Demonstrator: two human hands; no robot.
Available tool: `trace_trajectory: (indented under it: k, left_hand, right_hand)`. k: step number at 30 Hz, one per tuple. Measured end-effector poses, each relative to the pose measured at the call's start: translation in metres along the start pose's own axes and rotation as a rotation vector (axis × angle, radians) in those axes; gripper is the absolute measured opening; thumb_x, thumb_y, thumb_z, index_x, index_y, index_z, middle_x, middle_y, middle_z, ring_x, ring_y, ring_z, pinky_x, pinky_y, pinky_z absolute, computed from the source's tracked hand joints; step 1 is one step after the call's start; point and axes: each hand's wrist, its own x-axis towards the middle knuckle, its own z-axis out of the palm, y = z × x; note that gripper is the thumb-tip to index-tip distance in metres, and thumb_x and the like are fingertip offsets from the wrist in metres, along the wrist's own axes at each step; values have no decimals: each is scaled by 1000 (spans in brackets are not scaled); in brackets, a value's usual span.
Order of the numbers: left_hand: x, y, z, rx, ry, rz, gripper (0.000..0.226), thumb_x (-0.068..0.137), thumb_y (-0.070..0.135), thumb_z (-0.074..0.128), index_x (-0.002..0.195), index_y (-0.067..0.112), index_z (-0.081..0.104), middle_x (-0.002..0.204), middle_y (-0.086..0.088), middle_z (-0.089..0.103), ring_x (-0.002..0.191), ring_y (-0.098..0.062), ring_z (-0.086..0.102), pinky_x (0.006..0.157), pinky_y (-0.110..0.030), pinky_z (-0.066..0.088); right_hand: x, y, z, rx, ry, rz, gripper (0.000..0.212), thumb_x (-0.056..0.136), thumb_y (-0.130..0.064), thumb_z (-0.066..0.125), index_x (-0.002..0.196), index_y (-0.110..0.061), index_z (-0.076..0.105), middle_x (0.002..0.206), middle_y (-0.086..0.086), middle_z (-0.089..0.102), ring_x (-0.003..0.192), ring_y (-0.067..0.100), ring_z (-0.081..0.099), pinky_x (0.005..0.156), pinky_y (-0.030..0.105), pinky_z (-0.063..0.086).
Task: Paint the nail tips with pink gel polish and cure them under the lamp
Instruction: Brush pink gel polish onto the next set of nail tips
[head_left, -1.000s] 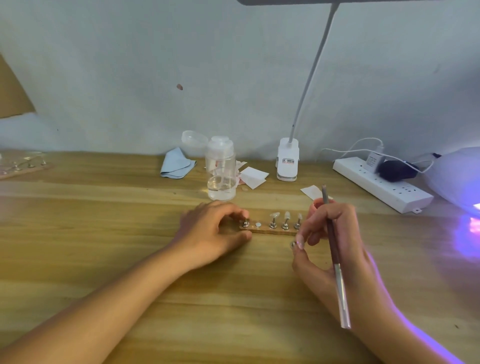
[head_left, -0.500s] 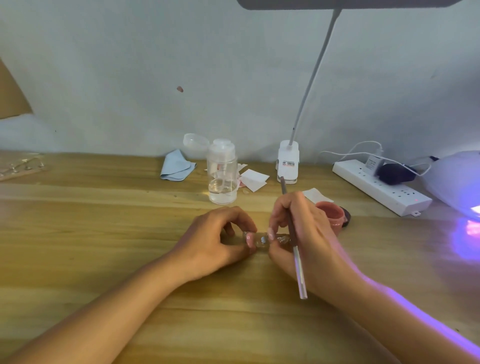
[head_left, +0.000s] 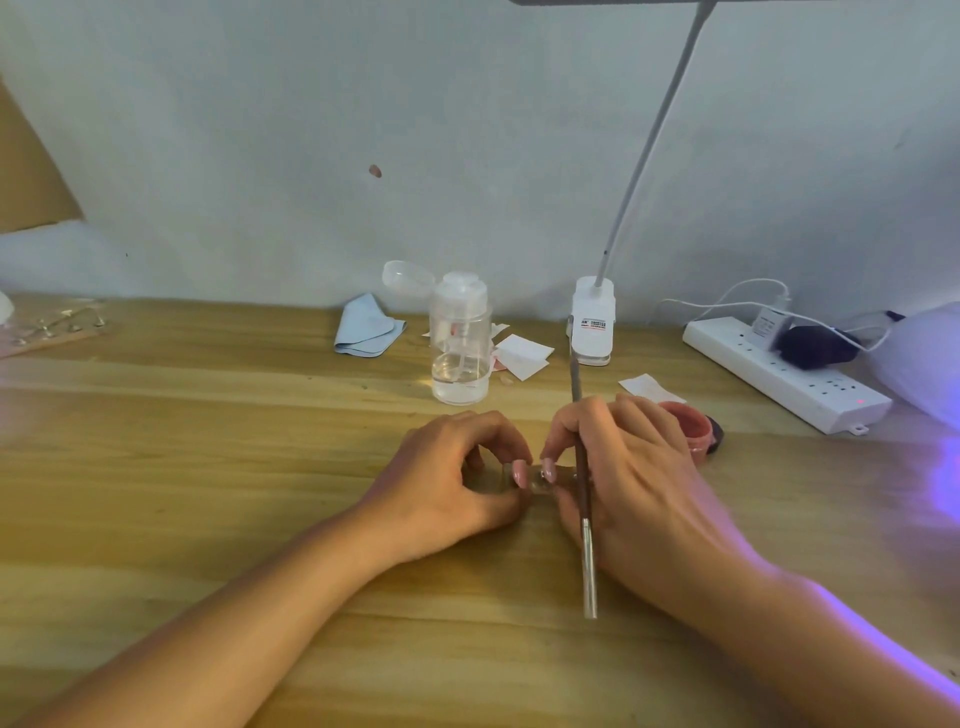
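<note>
Plastic tip (head_left: 537, 475) at bench (head_left: 208, 467) centre, mostly hidden, pinched between left hand (head_left: 457, 467) and right hand (head_left: 639, 483) fingertips. The right also grips brush (head_left: 581, 457), pointing to 12 o'clock. Pot (head_left: 688, 426) just behind at 2, lamp (head_left: 930, 358) at 3. Risk: knuckles knock the open pot, or the tip slips.

The left hand (head_left: 447, 478) and the right hand (head_left: 639, 478), gripping the brush (head_left: 587, 545), hide most of the nail-tip stand (head_left: 537, 475); its tips cannot be counted. The right hand half covers the gel pot (head_left: 691, 426). The right edge crops the curing lamp (head_left: 924, 358).
</note>
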Motion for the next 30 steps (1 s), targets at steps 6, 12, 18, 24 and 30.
trace_trajectory:
  k: [6, 12, 18, 24, 30]
  left_hand:
    - [-1, 1, 0, 9, -8, 24, 21, 74, 25, 75, 90, 33, 64, 83, 17, 65, 76, -6, 53, 69, -17, 40]
    - [-1, 4, 0, 24, -37, 8, 16, 78, 24, 73, 90, 33, 68, 84, 14, 64, 81, -12, 56, 75, -25, 47]
    - [0, 3, 1, 27, -25, 2, 22, 75, 24, 75, 89, 36, 65, 86, 16, 64, 81, -10, 52, 70, -17, 43]
    - [0, 3, 0, 3, -42, 24, 22, 75, 22, 75, 90, 34, 65, 84, 16, 63, 81, -8, 54, 72, -20, 44]
    - [2, 3, 1, -3, -48, 37, 20, 74, 23, 72, 89, 34, 66, 81, 16, 63, 84, -13, 57, 74, -26, 47]
  right_hand:
    - [-27, -11, -17, 298, 266, 183, 18, 87, -30, 60, 90, -31, 43, 80, -9, 62, 86, 10, 55, 80, 25, 41]
    - [-31, -25, -4, 770, 308, 456, 21, 93, -43, 47, 112, -36, 52, 81, -6, 69, 69, 10, 64, 72, 9, 46]
    - [-34, -13, -9, 1109, 250, 592, 12, 86, 0, 64, 83, -11, 67, 73, 8, 74, 70, 10, 69, 70, 9, 49]
    - [-35, -11, -6, 1129, 230, 580, 16, 83, -19, 61, 97, -11, 61, 79, 12, 75, 74, 21, 71, 75, 26, 57]
    - [-34, -13, -3, 1120, 162, 588, 28, 73, -27, 66, 91, -7, 59, 82, 9, 76, 79, 13, 71, 77, 25, 54]
